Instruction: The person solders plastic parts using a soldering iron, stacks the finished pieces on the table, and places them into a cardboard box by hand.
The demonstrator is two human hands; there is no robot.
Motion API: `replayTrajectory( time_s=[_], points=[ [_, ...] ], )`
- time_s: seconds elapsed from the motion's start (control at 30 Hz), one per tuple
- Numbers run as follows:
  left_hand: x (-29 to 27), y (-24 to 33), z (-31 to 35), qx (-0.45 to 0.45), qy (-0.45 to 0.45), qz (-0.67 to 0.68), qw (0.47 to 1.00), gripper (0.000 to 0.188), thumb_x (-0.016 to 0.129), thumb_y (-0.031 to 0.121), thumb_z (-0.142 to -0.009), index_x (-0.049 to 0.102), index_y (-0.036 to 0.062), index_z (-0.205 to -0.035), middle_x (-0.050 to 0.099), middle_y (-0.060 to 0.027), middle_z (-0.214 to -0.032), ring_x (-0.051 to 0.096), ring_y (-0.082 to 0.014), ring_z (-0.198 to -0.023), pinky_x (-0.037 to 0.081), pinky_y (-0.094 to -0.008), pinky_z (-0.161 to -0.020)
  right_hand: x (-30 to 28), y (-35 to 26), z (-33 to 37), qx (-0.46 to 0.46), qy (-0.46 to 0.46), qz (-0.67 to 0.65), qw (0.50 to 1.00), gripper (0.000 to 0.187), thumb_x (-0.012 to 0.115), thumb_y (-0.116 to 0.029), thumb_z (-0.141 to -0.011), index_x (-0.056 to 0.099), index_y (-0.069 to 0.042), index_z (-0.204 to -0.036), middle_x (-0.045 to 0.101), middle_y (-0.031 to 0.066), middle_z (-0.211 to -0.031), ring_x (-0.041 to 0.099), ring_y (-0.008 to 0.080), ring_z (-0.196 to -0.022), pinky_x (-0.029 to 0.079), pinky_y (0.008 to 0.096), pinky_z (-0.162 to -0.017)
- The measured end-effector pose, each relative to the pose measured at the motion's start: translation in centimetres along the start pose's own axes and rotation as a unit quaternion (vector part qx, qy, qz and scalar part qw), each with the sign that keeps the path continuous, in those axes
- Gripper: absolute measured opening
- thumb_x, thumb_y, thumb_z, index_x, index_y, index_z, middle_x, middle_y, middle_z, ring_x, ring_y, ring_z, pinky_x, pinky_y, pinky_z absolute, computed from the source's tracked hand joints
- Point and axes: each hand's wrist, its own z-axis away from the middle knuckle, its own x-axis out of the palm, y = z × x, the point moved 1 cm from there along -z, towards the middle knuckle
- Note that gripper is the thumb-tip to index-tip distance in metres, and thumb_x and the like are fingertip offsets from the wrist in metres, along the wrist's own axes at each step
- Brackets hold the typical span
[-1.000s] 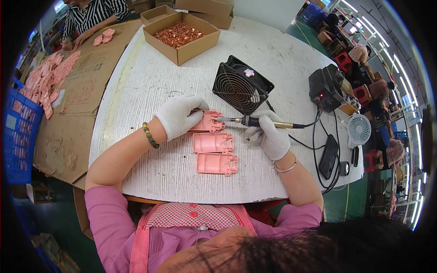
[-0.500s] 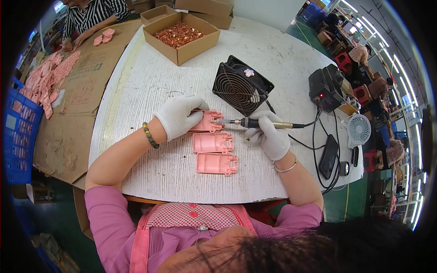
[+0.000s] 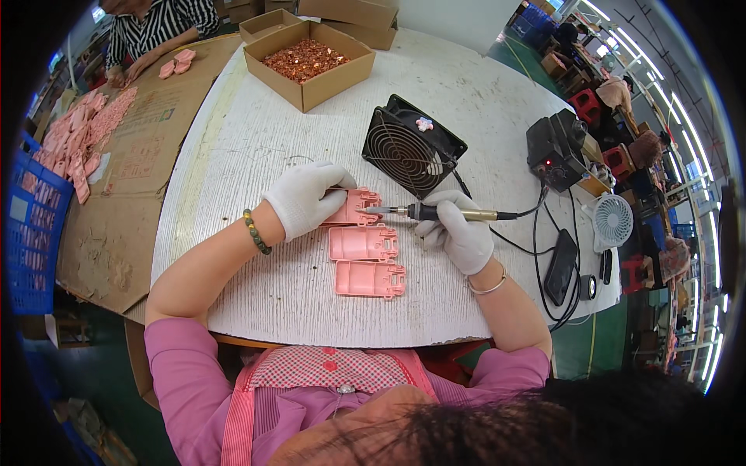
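My left hand (image 3: 305, 200), in a white glove, grips the left part of a pink plastic housing (image 3: 359, 206) on the white table. In my gloved right hand (image 3: 460, 233) is a soldering iron (image 3: 423, 211), held like a pen. Its metal tip points left and lies at the right end of that housing; whether it touches cannot be made out. Just nearer to me sit a second pink housing (image 3: 361, 244) and a third pink housing (image 3: 368, 279), their hollow sides up. My left fingertips are partly hidden behind the glove.
Beyond my hands stands a black fan (image 3: 412, 147). A cardboard box (image 3: 334, 87) of small copper-coloured parts is at the back. On the right are a black power unit (image 3: 556, 151) with cables, a phone (image 3: 561, 268) and a small white fan (image 3: 613, 220). A person (image 3: 159, 39) sits far left.
The iron's tip and my right hand have shifted very slightly to the left. My left hand and the pink housings stay in place.
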Motion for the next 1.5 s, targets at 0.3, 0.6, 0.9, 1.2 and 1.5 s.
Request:
replayTrajectory(
  time_s=[0.3,0.6,0.9,1.2,1.5],
  points=[
    [-0.4,-0.1,0.2,-0.019,-0.011,0.001,1.0,0.014,0.053,0.012,-0.08,0.062,0.0061,-0.088,0.062,-0.013,-0.08,0.059,-0.0297,-0.079,0.048,-0.0374,-0.072,0.2,-0.1,-0.4,0.008,0.013,-0.067,0.998,0.022,0.043,-0.017,-0.091,0.054,0.001,-0.097,0.063,0.0119,-0.071,0.055,0.0102,-0.052,0.046,0.0214,-0.048],
    [-1.3,-0.8,0.2,0.06,-0.083,-0.128,0.986,0.037,0.063,0.027,-0.07,0.06,0.0055,-0.101,0.056,-0.0184,-0.095,0.053,-0.0359,-0.088,0.043,-0.0402,-0.08,-1.1,0.9,-1.4,-0.121,0.003,0.02,0.992,0.026,0.037,-0.023,-0.097,0.054,-0.003,-0.098,0.061,0.0064,-0.087,0.055,0.0087,-0.06,0.042,0.0185,-0.05],
    [-3.0,-1.2,0.1,-0.128,-0.138,0.095,0.978,0.02,0.06,0.013,-0.07,0.059,-0.0009,-0.085,0.06,-0.0092,-0.072,0.057,-0.0136,-0.065,0.046,-0.0274,-0.059,-1.1,1.4,-1.9,-0.015,0.049,-0.233,0.971,0.023,0.05,-0.024,-0.091,0.057,-0.004,-0.097,0.064,0.0107,-0.074,0.056,0.0115,-0.05,0.043,0.0194,-0.044],
    [0.0,2.1,1.5,0.081,-0.165,0.063,0.981,0.023,0.065,0.013,-0.066,0.055,0.001,-0.083,0.057,-0.0145,-0.097,0.058,-0.0272,-0.086,0.047,-0.0334,-0.076,-1.0,1.2,-1.6,-0.022,0.054,-0.224,0.973,0.023,0.05,-0.027,-0.091,0.056,-0.005,-0.098,0.062,0.0126,-0.073,0.056,0.0129,-0.05,0.042,0.0209,-0.042],
    [-0.1,3.0,1.4,-0.029,-0.252,0.023,0.967,0.024,0.063,0.014,-0.068,0.051,0.0007,-0.084,0.052,-0.0129,-0.076,0.054,-0.0272,-0.07,0.044,-0.0338,-0.064,-1.2,1.0,-1.3,-0.03,0.058,-0.186,0.98,0.025,0.049,-0.027,-0.091,0.057,-0.004,-0.097,0.063,0.0123,-0.075,0.056,0.0123,-0.048,0.043,0.0212,-0.042]
  ],
)
